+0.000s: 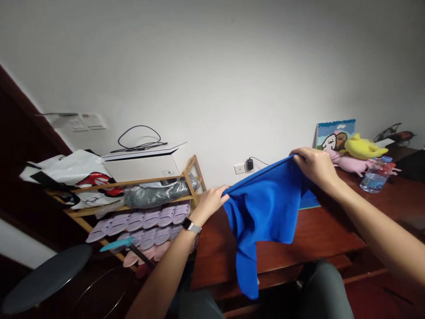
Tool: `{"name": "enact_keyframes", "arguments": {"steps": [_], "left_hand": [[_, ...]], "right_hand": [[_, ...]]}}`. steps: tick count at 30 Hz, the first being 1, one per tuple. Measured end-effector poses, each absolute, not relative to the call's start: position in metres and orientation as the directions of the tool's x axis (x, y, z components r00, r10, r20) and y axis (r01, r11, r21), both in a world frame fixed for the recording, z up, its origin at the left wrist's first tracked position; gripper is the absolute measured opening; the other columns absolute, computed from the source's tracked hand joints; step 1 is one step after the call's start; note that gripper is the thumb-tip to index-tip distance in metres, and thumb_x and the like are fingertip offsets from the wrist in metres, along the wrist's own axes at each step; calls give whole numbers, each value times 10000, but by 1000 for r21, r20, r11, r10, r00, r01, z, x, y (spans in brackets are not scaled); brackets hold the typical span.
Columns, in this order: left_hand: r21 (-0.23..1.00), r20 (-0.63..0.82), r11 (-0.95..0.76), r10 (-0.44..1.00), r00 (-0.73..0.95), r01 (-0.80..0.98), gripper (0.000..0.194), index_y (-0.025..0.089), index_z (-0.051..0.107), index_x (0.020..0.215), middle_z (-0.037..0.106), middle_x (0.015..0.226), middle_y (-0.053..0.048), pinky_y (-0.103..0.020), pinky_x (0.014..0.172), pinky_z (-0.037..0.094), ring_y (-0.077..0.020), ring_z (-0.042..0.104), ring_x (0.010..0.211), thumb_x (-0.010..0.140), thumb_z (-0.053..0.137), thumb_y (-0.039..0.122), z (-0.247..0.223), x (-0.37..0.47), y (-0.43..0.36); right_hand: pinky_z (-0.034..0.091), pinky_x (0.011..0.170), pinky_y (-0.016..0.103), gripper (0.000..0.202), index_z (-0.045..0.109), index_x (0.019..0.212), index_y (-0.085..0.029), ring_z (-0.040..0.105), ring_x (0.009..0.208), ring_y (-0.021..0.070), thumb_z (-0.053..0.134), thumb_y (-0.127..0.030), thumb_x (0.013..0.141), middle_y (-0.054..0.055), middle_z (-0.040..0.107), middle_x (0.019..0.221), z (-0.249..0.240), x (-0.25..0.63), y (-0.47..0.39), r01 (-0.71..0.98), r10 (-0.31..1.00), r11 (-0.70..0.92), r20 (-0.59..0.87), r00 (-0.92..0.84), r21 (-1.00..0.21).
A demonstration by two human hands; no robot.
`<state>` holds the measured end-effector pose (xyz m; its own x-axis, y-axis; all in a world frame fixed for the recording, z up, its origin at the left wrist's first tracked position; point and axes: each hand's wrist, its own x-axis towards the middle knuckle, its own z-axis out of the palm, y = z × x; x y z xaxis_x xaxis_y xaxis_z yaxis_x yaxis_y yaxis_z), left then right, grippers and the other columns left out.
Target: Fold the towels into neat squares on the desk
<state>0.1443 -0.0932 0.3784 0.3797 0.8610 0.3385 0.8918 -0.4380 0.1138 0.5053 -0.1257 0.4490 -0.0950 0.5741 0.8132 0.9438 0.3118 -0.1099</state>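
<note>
A bright blue cloth (pixel 268 199) hangs stretched between my two hands above the wooden table. My left hand (pixel 212 200) pinches its upper left corner, with a watch on that wrist. Higher up, my right hand (pixel 314 166) grips the upper right end, so the top edge slants upward to the right. The lower part drapes in loose folds, and one narrow end dangles past the table's front edge. Behind the cloth on the right, a flat blue piece (pixel 309 200) lies on the table; whether it is separate I cannot tell.
The reddish wooden table (pixel 219 257) stands against the wall. On its right are a water bottle (pixel 375 177), a yellow plush toy (pixel 363 147), a pink plush toy (pixel 352 164) and a dog picture (pixel 335 133). Leftward stand a slipper rack (pixel 194 177) and a dark round stool (pixel 48 277).
</note>
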Motion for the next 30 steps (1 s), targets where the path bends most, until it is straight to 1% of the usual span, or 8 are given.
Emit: {"name": "enact_keyframes", "arguments": {"steps": [3, 6, 9, 12, 16, 20, 26, 30], "left_hand": [[79, 301, -327, 908, 290, 942, 197, 243, 728, 1071, 798, 1021, -78, -288, 785, 503, -262, 746, 974, 949, 574, 257, 333, 111, -71], [162, 350, -301, 908, 230, 940, 217, 246, 729, 980, 796, 986, -59, -267, 753, 498, -235, 744, 928, 939, 517, 260, 306, 72, -60], [272, 431, -299, 888, 162, 915, 279, 256, 734, 1015, 794, 868, -27, -255, 726, 507, -213, 740, 811, 931, 470, 289, 304, 31, -54], [279, 533, -367, 828, 175, 887, 324, 253, 741, 1049, 809, 962, -43, -275, 805, 541, -226, 747, 884, 931, 458, 358, 320, 0, -53], [238, 619, -492, 741, 260, 837, 396, 243, 730, 1144, 779, 1186, -76, -340, 984, 543, -252, 719, 1093, 993, 430, 453, 350, -18, -62], [228, 655, -499, 714, 248, 836, 441, 248, 710, 1177, 765, 1216, -71, -377, 1063, 518, -262, 703, 1147, 1031, 395, 520, 360, -23, -72], [298, 530, -467, 806, 262, 833, 463, 254, 719, 1034, 797, 1108, -77, -361, 972, 555, -277, 737, 1049, 1009, 405, 594, 342, -19, -66], [314, 466, -426, 848, 254, 848, 461, 258, 714, 1007, 805, 1085, -80, -359, 935, 560, -287, 746, 1026, 992, 403, 598, 342, -12, -55]], "right_hand": [[498, 772, 322, 311, 779, 1041, -208, 740, 903, 248, 482, -265, 968, 91, 808, 1041, 441, 542, -116, 978, 550, 197, 834, -48, -74], [450, 737, 309, 319, 773, 1085, -204, 723, 899, 242, 485, -290, 977, 107, 805, 1056, 439, 576, -118, 993, 572, 75, 820, 35, -94], [396, 687, 320, 311, 761, 1145, -216, 700, 827, 239, 528, -323, 971, 124, 805, 1063, 436, 610, -125, 988, 652, -92, 742, 155, -126], [370, 660, 327, 331, 754, 1178, -248, 672, 756, 235, 533, -385, 973, 110, 805, 1044, 424, 640, -133, 975, 677, -178, 703, 220, -134], [409, 686, 332, 398, 740, 1204, -278, 673, 761, 238, 475, -494, 999, 96, 796, 995, 409, 673, -144, 979, 684, -123, 701, 202, -162], [459, 706, 323, 506, 698, 1195, -244, 673, 768, 215, 470, -643, 982, 110, 785, 1025, 403, 701, -151, 952, 752, -23, 622, 217, -304], [507, 819, 359, 632, 778, 964, -188, 693, 937, 265, 503, -755, 910, 168, 781, 1044, 373, 720, -128, 917, 859, 142, 506, 73, -373], [513, 736, 391, 761, 815, 955, -122, 705, 829, 312, 575, -828, 807, 218, 790, 956, 354, 717, -110, 874, 898, 117, 427, 110, -471]]}}
